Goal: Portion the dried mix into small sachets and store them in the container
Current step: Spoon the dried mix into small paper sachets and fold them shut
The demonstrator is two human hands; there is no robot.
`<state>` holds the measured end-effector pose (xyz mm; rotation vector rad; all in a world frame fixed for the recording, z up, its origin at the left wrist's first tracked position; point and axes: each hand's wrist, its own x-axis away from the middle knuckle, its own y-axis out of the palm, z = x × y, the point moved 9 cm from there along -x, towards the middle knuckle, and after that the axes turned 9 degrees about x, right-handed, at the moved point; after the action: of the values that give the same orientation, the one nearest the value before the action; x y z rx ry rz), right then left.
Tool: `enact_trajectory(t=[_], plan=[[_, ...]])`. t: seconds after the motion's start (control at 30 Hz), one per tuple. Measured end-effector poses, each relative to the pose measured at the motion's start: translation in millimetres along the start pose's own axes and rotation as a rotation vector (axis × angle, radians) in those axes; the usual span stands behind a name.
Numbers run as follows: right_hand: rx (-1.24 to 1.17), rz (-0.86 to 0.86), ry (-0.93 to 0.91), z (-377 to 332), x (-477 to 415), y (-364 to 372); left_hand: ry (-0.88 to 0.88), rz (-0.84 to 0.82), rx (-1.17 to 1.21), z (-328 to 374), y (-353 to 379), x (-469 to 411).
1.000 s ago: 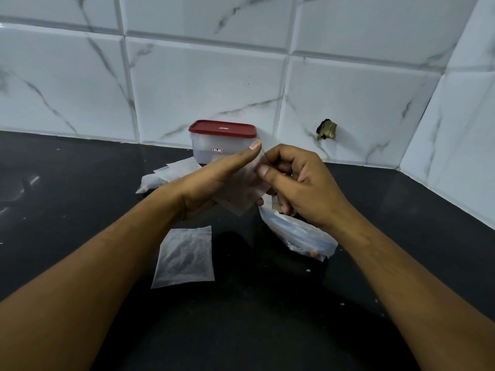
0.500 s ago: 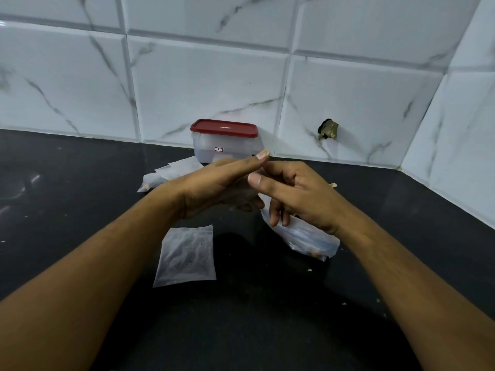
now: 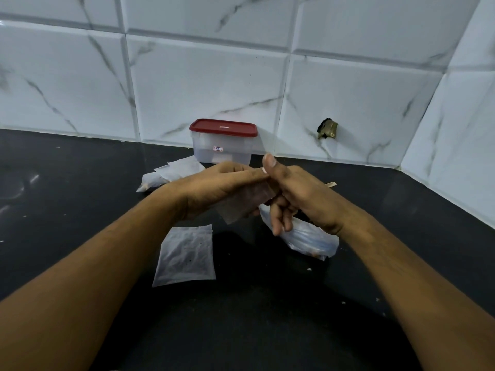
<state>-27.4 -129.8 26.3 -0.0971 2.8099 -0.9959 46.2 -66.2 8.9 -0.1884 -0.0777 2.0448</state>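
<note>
Sachets: one held, one lying flat, several piled, all on or above a black countertop [image 3: 80, 204] that meets the marbled white tiled wall [image 3: 214, 84] along its back edge and right side. Two bare forearms reach from the front edge to the middle of the countertop. Left hand [image 3: 222, 188]: fingers stretched rightward over the held sachet [image 3: 241, 206], clamped on it from above, with the translucent sheet hanging tilted below the knuckles. Right hand [image 3: 302, 194]: thumb upright, fingers curled downward, touching the left fingertips and the sachet's right edge; whether it grips the sachet cannot be told. Container [image 3: 222, 151]: clear plastic box with a small label and a red lid [image 3: 223, 127] closed on top, upright at the back edge against the wall. Bag of dried mix [image 3: 308, 242]: crumpled clear plastic on the countertop below the right hand, right of centre. Flat sachet [image 3: 186, 255]: translucent, with dark flecks inside, flat on the countertop between the forearms, nearer the front edge than the other items. Spare sachets [image 3: 171, 172]: a loose overlapping pile just left of the container, near the back edge. Wooden stick [image 3: 331, 184]: only the tip shows past the right hand. Wall fitting [image 3: 327, 129]: small dark stub in the tile to the right of the container.
</note>
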Motion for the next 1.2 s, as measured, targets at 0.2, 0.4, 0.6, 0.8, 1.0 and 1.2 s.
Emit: enact_trajectory(t=[0.2,0.4,0.6,0.8,1.0,1.2], plan=[[-0.025,-0.041,0.009,6.7,-3.7,2.4,-0.003,-0.019,0.009,-3.3,-0.4,-1.8],[-0.038,-0.079,-0.008,5.8,-4.0,6.3,-0.042,-0.037,-0.049,-3.5,0.3,0.0],[-0.027,-0.128,-0.012,11.9,-3.3,8.1,-0.044,-0.05,-0.023,-6.7,1.8,-2.4],[-0.024,-0.129,-0.025,10.3,-3.8,9.3,-0.075,-0.08,0.046,-9.7,4.4,-1.2],[-0.014,-0.057,0.031,10.4,-2.8,0.2,-0.096,-0.043,-0.034,-8.4,-0.2,0.5],[-0.047,0.128,0.035,15.8,-3.9,-26.4,-0.006,0.048,-0.038,-3.0,-13.4,-3.2]])
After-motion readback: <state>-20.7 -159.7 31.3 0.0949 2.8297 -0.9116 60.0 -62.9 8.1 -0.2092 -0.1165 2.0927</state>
